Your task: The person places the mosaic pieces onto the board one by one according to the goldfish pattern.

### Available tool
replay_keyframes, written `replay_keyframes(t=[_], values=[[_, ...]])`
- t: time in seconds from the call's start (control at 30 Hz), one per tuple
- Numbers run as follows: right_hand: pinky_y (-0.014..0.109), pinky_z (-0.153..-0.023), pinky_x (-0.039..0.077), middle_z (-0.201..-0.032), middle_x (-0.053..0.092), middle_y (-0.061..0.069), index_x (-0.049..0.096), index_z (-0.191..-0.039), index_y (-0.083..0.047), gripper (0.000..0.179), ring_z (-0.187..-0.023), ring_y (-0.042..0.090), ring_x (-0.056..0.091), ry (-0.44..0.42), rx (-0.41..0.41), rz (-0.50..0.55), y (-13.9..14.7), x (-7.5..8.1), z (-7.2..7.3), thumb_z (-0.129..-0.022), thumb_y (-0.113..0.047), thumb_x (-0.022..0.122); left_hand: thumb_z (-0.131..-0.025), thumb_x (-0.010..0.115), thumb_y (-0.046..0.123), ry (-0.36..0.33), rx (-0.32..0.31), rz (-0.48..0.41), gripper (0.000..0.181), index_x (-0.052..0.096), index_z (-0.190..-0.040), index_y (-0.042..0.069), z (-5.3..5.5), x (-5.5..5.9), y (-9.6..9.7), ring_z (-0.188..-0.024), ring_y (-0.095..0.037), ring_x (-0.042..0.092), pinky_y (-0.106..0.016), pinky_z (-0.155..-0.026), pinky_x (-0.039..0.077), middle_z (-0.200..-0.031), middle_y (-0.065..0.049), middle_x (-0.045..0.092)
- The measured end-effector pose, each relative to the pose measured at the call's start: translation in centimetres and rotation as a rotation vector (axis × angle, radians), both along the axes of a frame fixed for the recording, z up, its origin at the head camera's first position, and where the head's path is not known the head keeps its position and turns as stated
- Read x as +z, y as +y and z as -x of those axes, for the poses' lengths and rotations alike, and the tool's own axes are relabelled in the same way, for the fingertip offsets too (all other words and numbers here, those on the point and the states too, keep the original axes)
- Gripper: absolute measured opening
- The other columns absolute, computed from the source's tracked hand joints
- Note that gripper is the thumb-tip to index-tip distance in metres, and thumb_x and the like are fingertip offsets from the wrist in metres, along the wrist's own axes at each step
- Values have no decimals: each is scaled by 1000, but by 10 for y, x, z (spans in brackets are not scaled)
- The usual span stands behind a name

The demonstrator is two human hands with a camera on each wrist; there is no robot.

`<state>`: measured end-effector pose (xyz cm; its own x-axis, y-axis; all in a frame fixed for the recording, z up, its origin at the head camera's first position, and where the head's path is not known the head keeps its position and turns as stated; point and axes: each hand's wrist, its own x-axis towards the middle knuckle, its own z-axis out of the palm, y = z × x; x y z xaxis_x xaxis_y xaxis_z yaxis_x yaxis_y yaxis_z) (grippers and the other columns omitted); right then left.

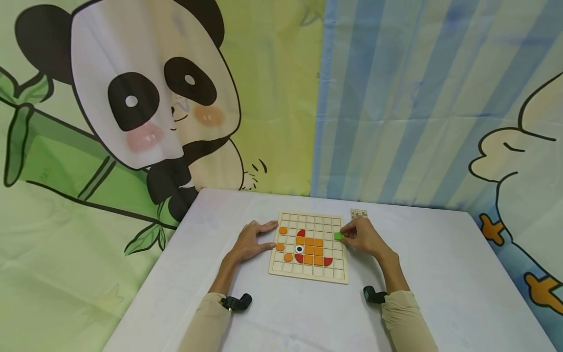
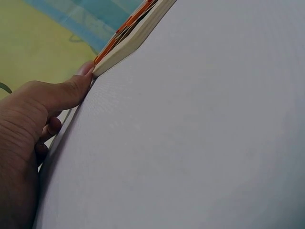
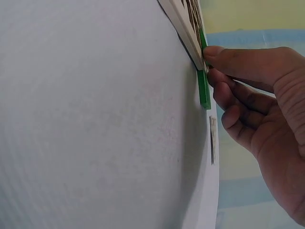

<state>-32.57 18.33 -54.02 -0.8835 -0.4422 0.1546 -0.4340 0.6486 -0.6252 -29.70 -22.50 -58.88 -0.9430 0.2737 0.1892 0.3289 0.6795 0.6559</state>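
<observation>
A square wooden grid board (image 1: pixel 288 273) lies on the table, bearing orange square tiles (image 1: pixel 313 251), red quarter-round tiles (image 1: pixel 328 262) and a white tile with a black dot (image 1: pixel 299 249). Three orange round tiles (image 1: pixel 283 230) sit near its left side. My left hand (image 1: pixel 249 240) touches the board's left edge, thumb and forefinger extended and spread along it. At the right edge, my right hand (image 1: pixel 361 235) pinches a green tile (image 1: pixel 338 236) between thumb and fingertips. In the right wrist view, green (image 3: pixel 204 90) sticks out past the board's edge below the thumb; the fingers hide part of it.
A small printed card (image 1: pixel 358 213) lies behind the right hand, just beyond the board's far right corner. The white-covered table (image 1: pixel 299 318) meets printed curtains (image 1: pixel 272 98) at its back edge. Each wrist wears a black camera (image 1: pixel 239 302).
</observation>
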Motion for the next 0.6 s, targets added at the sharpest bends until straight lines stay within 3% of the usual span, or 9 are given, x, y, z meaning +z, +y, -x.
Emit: replay_keyframes(t=[0.43, 0.6], values=[[26, -68, 54, -86, 77, 6, 84, -105, 6, 21, -73, 12, 63, 13, 5, 11, -7, 2, -1, -86, 1, 89, -88, 93, 32, -15, -6, 5, 71, 66, -153, 29, 2, -1, 1, -95, -14, 48, -37, -91, 37, -160, 11, 62], [29, -70, 55, -89, 76, 10, 83, -106, 7, 24, -77, 17, 65, 26, -47, 5, -2, 6, -3, -84, 0, 90, -87, 93, 32, -10, -6, 6, 71, 65, -153, 29, 1, 0, 0, -95, -14, 48, -36, -92, 37, -160, 12, 62]])
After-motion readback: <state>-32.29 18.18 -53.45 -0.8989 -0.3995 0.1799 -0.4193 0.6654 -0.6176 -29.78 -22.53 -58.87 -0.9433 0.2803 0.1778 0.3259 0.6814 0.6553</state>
